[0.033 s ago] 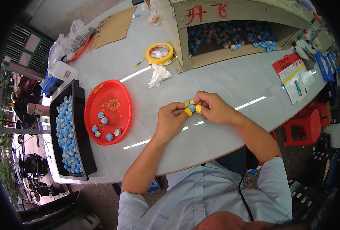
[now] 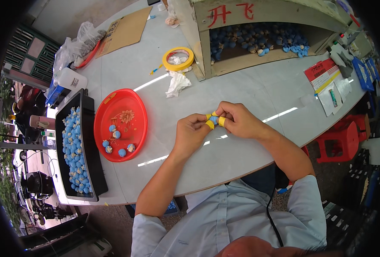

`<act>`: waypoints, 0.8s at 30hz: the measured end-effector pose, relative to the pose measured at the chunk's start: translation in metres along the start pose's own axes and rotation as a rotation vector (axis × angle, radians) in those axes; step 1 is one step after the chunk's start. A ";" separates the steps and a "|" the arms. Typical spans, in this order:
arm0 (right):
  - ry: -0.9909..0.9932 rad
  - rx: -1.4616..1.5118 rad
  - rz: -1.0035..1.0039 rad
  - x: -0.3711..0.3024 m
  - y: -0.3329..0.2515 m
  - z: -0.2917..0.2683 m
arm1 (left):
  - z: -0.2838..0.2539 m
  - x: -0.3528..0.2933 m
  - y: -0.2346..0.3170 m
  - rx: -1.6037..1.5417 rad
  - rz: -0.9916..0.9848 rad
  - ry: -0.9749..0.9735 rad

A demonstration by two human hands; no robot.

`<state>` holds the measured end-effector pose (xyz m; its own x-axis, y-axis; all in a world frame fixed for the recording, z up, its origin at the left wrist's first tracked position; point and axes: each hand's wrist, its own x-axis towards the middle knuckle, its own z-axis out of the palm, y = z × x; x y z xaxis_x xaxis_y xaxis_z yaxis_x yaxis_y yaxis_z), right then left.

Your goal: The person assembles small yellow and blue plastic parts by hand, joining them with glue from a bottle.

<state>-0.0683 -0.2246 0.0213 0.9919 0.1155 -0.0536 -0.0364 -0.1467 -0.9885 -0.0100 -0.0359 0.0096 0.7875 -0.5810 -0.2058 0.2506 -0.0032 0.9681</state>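
Over the near middle of the table, my left hand (image 2: 189,133) and my right hand (image 2: 241,121) meet fingertip to fingertip. Between them they pinch a small blue piece (image 2: 214,120), mostly covered by the fingers; it resembles the blue-and-cream balls nearby. Yellow tape (image 2: 209,124) wraps the thumb and finger tips of both hands. Left of my hands lies a round red plastic plate (image 2: 135,112) with several blue-and-cream balls (image 2: 122,152) in it. Beyond that stands a long black tray (image 2: 96,182) heaped with many more such balls (image 2: 75,154).
A wooden shelf box (image 2: 202,53) full of blue pieces stands at the far side. Near it lie a yellow tape roll (image 2: 190,63) and crumpled tissue (image 2: 178,85). Cardboard (image 2: 128,32) and a white bottle (image 2: 72,79) are far left; red-and-yellow card (image 2: 322,75) and a red stool (image 2: 339,141) right.
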 end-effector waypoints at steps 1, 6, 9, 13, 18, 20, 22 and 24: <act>0.002 -0.009 -0.006 0.000 0.000 0.001 | -0.001 0.000 -0.001 0.012 0.004 -0.001; 0.032 -0.066 -0.090 0.000 0.005 0.002 | 0.000 0.001 -0.004 0.036 0.004 0.006; 0.038 -0.063 -0.098 0.000 0.005 0.003 | 0.001 0.000 -0.006 -0.002 0.042 0.033; 0.054 -0.059 -0.076 -0.001 0.004 0.007 | 0.002 0.000 -0.003 0.028 0.002 0.046; 0.079 -0.032 -0.040 -0.001 0.000 0.009 | 0.005 0.000 -0.001 0.040 -0.010 0.080; 0.088 -0.032 -0.048 -0.001 -0.001 0.009 | 0.005 0.000 0.000 0.045 -0.012 0.079; 0.097 -0.042 -0.088 0.000 0.006 0.011 | 0.004 0.001 -0.003 0.037 -0.007 0.080; 0.107 -0.052 -0.127 0.000 0.008 0.011 | 0.005 0.001 -0.002 0.029 -0.003 0.081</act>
<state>-0.0695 -0.2154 0.0115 0.9955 0.0318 0.0895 0.0939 -0.1888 -0.9775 -0.0130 -0.0408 0.0081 0.8300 -0.5132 -0.2182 0.2375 -0.0286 0.9710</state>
